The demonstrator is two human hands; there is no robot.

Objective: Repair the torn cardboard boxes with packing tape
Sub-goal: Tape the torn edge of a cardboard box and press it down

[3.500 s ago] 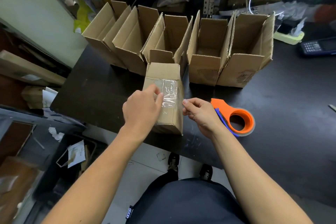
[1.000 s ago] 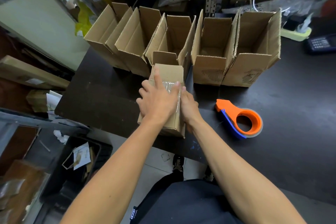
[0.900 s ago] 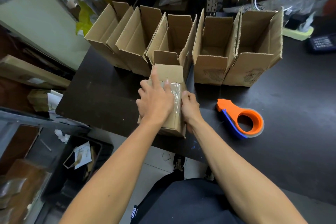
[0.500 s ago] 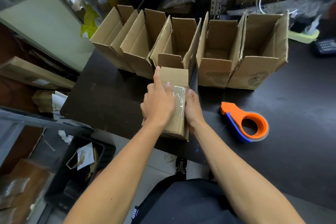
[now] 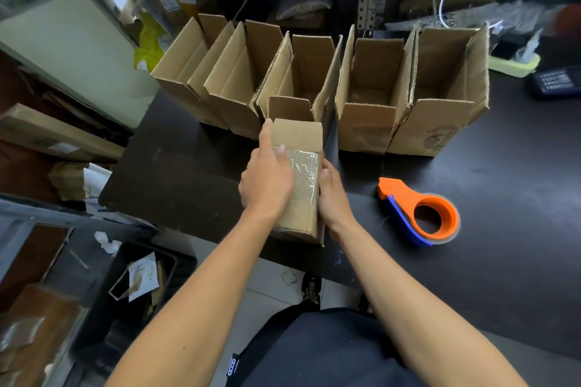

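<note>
A small cardboard box (image 5: 298, 135) lies on its side at the near edge of the black table (image 5: 188, 173). A strip of clear packing tape (image 5: 306, 179) shines across its top face. My left hand (image 5: 267, 179) lies flat on the box's top, index finger stretched along the left edge. My right hand (image 5: 331, 195) presses against the box's right side, thumb on the top edge. The orange and blue tape dispenser (image 5: 418, 210) lies on the table to the right, untouched.
Several open cardboard boxes (image 5: 371, 97) stand in a row behind the small box. Shelving with bags and cables rises at the back. A calculator (image 5: 556, 82) and a yellow-green tray (image 5: 512, 63) sit far right. Floor clutter lies left of the table.
Both hands went from pinching the tape to lying on the box, the left smoothing over the taped top. The view has shifted slightly.
</note>
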